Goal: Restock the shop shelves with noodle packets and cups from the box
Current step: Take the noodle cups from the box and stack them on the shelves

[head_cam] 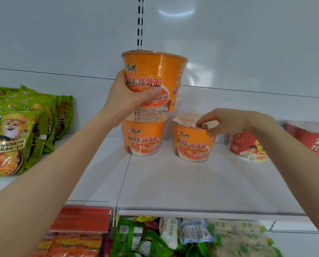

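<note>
Noodle cup, left hand, above second cup; shelf edge well apart.

Bright, even overhead light. Soft glare streak high on white back panel; wrapped cups shine. Faint diffuse shadows on shelf below cups. Wide-angle bowing toward edges. Overall slight softness; packets at bottom edge blurred.

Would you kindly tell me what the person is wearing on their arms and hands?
Nothing visible: the left hand and right hand are ungloved, without rings or a watch in view, and the forearms are bare up to the frame edge.
</note>
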Tool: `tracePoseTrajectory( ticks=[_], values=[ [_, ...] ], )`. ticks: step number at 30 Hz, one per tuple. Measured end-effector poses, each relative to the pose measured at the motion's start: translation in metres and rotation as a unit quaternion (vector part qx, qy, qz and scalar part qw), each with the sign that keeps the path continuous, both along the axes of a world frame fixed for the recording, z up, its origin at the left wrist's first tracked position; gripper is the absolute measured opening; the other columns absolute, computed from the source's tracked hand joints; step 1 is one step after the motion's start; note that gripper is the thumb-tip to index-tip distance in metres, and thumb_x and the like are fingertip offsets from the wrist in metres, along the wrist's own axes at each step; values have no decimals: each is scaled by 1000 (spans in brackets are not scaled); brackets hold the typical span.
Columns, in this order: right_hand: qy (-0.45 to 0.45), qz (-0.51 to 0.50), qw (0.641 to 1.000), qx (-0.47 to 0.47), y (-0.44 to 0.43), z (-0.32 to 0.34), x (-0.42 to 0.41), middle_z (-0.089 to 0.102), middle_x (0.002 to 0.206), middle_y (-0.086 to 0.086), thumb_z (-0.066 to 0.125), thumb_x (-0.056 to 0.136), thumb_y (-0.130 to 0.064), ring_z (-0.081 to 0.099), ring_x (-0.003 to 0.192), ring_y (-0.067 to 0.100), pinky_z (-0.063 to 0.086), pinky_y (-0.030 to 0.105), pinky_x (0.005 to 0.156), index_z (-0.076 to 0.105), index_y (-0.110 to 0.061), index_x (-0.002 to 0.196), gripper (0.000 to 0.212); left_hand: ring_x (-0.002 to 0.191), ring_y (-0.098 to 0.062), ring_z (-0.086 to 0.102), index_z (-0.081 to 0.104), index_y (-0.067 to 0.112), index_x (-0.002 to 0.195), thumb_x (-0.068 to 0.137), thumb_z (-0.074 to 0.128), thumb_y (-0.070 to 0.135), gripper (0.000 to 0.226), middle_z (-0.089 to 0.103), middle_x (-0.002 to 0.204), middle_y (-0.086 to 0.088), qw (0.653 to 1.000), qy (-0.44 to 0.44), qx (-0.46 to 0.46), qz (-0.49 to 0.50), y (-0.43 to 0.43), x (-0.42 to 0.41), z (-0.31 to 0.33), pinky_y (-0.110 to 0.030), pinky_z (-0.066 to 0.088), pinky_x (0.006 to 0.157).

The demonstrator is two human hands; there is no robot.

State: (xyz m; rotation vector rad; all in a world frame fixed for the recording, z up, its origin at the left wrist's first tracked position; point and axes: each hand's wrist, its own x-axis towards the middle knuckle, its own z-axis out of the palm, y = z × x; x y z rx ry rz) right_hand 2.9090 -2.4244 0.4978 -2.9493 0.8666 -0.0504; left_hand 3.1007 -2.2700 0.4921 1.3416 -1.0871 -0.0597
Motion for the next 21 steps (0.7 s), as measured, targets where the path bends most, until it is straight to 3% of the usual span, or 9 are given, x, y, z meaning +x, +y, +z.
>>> tracePoseTrajectory(
  ticks=[4, 10, 16, 21],
  values=[
    [-21, -13, 999, -32, -10, -3, -4, 52, 134, 1, 50, 86, 4, 45, 122, 17, 30, 21, 92, 54, -16, 128, 47, 110, -17, 58, 37, 16, 134, 69, 77, 32, 77, 55, 128, -1, 1000, 3, 0, 5, -1, 0, 0, -35, 51, 92],
    [-68, -14, 997, -28, -15, -17, -8, 49, 139, 2, 47, 91, 1, 43, 128, 19, 27, 19, 96, 49, -16, 132, 45, 106, -12, 57, 37, 17, 134, 69, 76, 32, 77, 54, 127, 2, 1000, 2, -4, 9, -9, -4, -4, -22, 50, 81],
    [-84, -12, 996, -22, -6, -19, -5, 47, 141, 1, 52, 92, -7, 44, 127, 19, 30, 21, 97, 46, -17, 135, 45, 103, -11, 56, 37, 17, 134, 69, 77, 34, 78, 54, 128, 2, 1000, -5, -4, 9, -16, -8, -6, -18, 48, 76],
    [-70, -4, 997, -43, 0, -21, 6, 51, 138, 3, 50, 93, -10, 46, 125, 22, 35, 34, 102, 47, -18, 134, 43, 105, -10, 55, 36, 18, 135, 70, 76, 36, 79, 52, 130, 3, 1000, -10, -4, 15, -17, -8, -7, -16, 47, 75]
  ],
)
